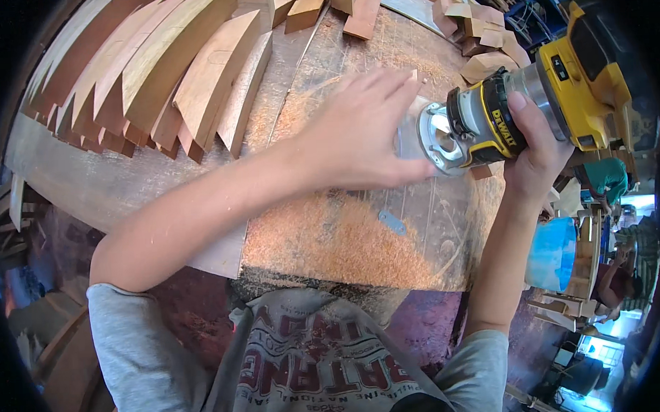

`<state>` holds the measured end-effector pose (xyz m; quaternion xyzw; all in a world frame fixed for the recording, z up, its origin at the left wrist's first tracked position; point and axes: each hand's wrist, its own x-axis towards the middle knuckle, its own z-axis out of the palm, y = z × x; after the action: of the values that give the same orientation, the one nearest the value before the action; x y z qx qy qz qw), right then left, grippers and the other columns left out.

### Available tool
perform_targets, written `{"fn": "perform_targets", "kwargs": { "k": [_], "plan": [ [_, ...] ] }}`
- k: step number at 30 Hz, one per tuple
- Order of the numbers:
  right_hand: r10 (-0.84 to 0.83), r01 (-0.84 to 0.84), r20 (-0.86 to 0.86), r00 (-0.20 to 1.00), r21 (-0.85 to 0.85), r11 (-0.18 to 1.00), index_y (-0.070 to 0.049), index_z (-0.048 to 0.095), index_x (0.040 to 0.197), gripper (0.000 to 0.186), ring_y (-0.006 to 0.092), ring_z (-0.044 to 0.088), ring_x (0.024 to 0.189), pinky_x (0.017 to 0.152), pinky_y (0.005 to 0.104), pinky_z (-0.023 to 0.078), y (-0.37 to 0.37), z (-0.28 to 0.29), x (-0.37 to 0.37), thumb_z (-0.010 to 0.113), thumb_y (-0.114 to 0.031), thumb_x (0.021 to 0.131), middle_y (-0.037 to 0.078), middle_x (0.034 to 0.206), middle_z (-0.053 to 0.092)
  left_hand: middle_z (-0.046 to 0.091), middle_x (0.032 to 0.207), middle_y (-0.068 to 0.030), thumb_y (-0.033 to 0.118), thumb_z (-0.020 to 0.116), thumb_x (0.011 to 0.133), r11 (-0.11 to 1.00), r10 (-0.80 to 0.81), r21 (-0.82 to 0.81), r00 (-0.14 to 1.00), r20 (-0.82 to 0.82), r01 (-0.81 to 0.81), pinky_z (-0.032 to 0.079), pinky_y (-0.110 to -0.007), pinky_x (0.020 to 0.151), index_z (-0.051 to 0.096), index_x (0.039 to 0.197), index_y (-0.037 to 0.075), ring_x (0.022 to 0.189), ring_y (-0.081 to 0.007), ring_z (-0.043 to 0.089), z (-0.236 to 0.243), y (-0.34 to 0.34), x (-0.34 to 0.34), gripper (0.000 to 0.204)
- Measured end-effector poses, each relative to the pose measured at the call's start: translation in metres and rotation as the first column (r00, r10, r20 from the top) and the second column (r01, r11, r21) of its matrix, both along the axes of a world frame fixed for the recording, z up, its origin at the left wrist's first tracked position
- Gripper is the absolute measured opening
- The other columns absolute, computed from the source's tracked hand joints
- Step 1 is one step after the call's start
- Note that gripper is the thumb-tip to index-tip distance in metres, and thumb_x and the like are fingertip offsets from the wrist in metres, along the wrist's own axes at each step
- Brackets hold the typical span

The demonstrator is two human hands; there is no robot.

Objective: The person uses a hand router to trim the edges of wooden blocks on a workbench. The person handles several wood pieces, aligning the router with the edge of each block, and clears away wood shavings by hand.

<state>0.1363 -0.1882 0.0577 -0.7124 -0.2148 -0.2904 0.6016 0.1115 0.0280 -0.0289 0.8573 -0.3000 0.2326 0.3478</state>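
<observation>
My right hand (pixel 537 144) is wrapped round the body of a yellow and black trim router (pixel 494 124), which is tilted on its side. At its round base plate, my left hand (pixel 367 132) curls its fingers and thumb about the edge. The palm side of that hand is hidden, so I cannot tell whether wood is also under it. A corner of reddish wood (pixel 481 172) shows below the router. On the workbench (pixel 441 253) near my left hand lies a small flat grey metal piece (pixel 392 222) among orange wood shavings (pixel 324 239).
Several curved wooden pieces (pixel 209 72) stand in a row at the far left of the bench. More cut blocks (pixel 484 37) are heaped at the far right, and a lone block (pixel 363 14) lies at the back. A blue tub (pixel 551 253) and other people (pixel 609 178) are off to the right.
</observation>
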Motion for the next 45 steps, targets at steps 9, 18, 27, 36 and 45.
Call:
{"fn": "perform_targets", "kwargs": {
  "k": [9,18,27,36,45],
  "plan": [
    [0.044,-0.044,-0.028,0.999,0.0,0.999,0.002,0.067,0.108,0.038,0.0152,0.069,0.084,0.081,0.0279,0.055,0.0,-0.002,0.007,0.083,-0.005,0.075,0.006,0.095,0.07,0.055,0.144,-0.0261,0.052,0.077,0.08,0.994,-0.045,0.106,0.997,0.07,0.037,0.043,-0.047,0.114,0.054,0.138,-0.008,0.135,-0.0396,0.053,-0.016,0.014,0.006,0.088],
    [0.086,-0.084,0.019,0.996,-0.077,0.993,0.006,0.061,0.121,0.041,0.0212,0.075,0.092,0.086,0.0334,0.062,-0.014,-0.003,0.017,0.072,-0.005,0.083,0.015,0.106,0.072,0.057,0.14,-0.0263,0.051,0.076,0.082,0.995,-0.055,0.086,0.994,0.096,0.046,0.044,-0.048,0.112,0.055,0.136,-0.009,0.132,-0.041,0.054,-0.018,0.01,0.007,0.083],
    [0.056,-0.056,-0.004,0.998,-0.111,0.992,0.008,0.063,0.117,0.035,0.0216,0.075,0.091,0.086,0.0335,0.062,-0.017,-0.005,0.019,0.07,-0.004,0.085,0.016,0.106,0.072,0.057,0.139,-0.0262,0.05,0.076,0.081,0.996,-0.047,0.085,0.993,0.11,0.038,0.045,-0.047,0.111,0.055,0.135,-0.009,0.131,-0.0407,0.055,-0.018,0.009,0.008,0.083],
    [0.086,-0.085,0.004,0.996,-0.094,0.992,0.008,0.063,0.117,0.035,0.0215,0.076,0.091,0.086,0.0338,0.063,-0.017,-0.005,0.023,0.071,-0.003,0.085,0.016,0.105,0.073,0.057,0.139,-0.0274,0.05,0.075,0.082,0.996,-0.036,0.086,0.994,0.106,0.027,0.045,-0.047,0.111,0.055,0.134,-0.01,0.131,-0.0408,0.055,-0.017,0.009,0.007,0.082],
    [0.125,-0.125,-0.086,0.988,0.005,0.992,0.003,0.066,0.11,0.035,0.0177,0.072,0.086,0.084,0.0304,0.058,-0.014,-0.005,0.021,0.081,-0.003,0.078,0.01,0.099,0.071,0.057,0.139,-0.0281,0.05,0.075,0.083,0.996,-0.027,0.085,0.995,0.1,0.018,0.044,-0.047,0.112,0.055,0.135,-0.011,0.132,-0.041,0.054,-0.018,0.008,0.007,0.083]
  ]
}}
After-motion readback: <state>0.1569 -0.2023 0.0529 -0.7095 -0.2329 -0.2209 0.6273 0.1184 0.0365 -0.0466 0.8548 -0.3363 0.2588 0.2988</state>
